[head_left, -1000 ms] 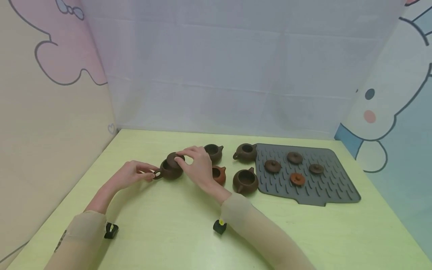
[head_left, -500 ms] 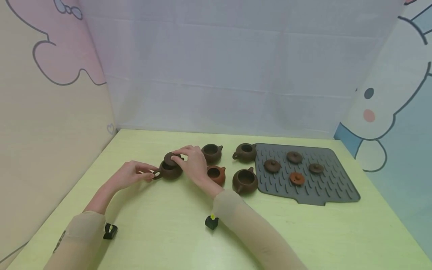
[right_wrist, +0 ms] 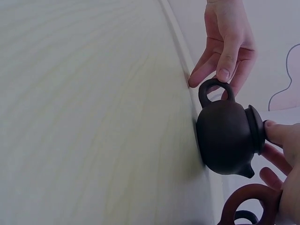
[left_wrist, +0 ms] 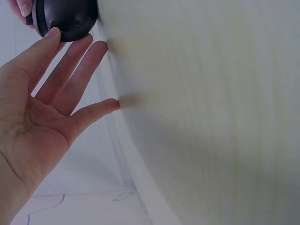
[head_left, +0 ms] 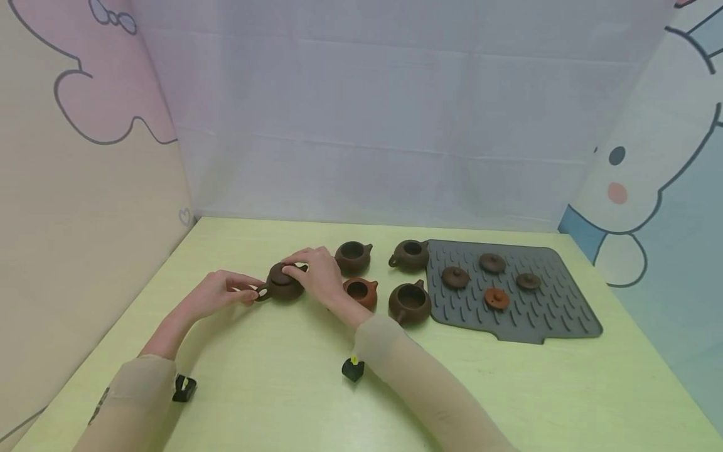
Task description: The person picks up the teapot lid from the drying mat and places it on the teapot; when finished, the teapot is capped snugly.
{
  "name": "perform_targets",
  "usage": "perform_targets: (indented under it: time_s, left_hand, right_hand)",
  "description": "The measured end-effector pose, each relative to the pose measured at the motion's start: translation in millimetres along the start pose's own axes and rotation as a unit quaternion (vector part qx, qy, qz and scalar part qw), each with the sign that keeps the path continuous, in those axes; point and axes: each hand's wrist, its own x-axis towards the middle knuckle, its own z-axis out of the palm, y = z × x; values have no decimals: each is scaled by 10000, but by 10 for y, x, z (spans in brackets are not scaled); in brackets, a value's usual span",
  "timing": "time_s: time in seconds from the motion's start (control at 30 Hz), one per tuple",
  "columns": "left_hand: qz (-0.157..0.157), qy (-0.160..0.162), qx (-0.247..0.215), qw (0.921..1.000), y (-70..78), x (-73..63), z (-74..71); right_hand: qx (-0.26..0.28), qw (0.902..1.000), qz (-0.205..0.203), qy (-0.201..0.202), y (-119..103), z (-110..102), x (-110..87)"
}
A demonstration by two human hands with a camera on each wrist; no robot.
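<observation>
A dark brown teapot stands upright on the left part of the table. Its lid sits at the mouth, with a thin step at the rim in the right wrist view. My left hand pinches the teapot's loop handle between thumb and fingers; in the left wrist view its other fingers spread down close to the table. From the right, my right hand grips the lid's knob between thumb and fingers. The knob is mostly hidden behind those fingers.
Right of my right hand stand lidless teapots: three dark brown ones, at the back, back right and front, and a reddish one. A grey mat at the right bears several lids. Walls border the table's back and sides.
My right hand has moved slightly left and lowered the lid from a tilt above the teapot's mouth onto it. My left hand has stayed at the handle.
</observation>
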Motion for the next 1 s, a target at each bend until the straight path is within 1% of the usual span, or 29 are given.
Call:
perform_targets:
  time_s: [0.17,0.33,0.53,0.67,0.83,1.0]
  left_hand:
    - [-5,-44,-44,10000,17,1,-18]
    - [3,-73,-54,10000,29,-1,-33]
    - [-5,-58,22,10000,27,3,-28]
    - [-20,-60,50,10000,23,-4,-25]
    - [-3,-66,-21,10000,28,-22,-30]
    - [14,-73,-56,10000,15,-28,-27]
  right_hand:
    - [-5,9997,130,-207,6,8,12]
    - [-82,9992,240,-315,10,13,17]
    - [-157,9991,224,-332,19,-1,17]
    - [-180,9988,213,-414,25,-22,-4]
    - [-136,9989,13,-456,21,-68,-63]
    - [-319,9985,-312,-313,23,-110,-141]
